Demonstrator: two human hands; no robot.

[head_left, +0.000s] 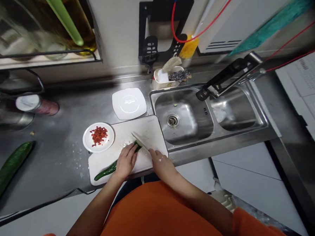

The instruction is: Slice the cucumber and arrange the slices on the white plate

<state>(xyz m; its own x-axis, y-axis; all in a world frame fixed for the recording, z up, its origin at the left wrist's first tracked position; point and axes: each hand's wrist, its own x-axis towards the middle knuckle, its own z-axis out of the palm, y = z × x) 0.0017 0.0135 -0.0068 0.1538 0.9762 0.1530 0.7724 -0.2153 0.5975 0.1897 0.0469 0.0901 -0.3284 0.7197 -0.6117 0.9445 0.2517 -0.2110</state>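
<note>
A dark green cucumber (pixel 106 172) lies aslant on the white cutting board (pixel 154 132). My left hand (pixel 126 162) is closed over it near its right end, fingers pressing it down. In my right hand (pixel 162 163) is a knife (pixel 140 140), gripped by the handle. Its blade points up and to the left, right at the cucumber's cut end. Whether the edge is in the flesh I cannot tell. A white plate of chopped red pieces (pixel 99 136) overlaps the board's upper left corner. Behind the board stands a white square plate (pixel 129 103).
To the right is a double steel sink (pixel 184 116) with a black faucet (pixel 213 81) above it. Another cucumber (pixel 11 169) lies on the steel counter (pixel 61 154) at far left. A jar (pixel 38 105) and a loaded rack (pixel 43 58) stand beyond. A brush holder (pixel 166 80) sits behind the sink.
</note>
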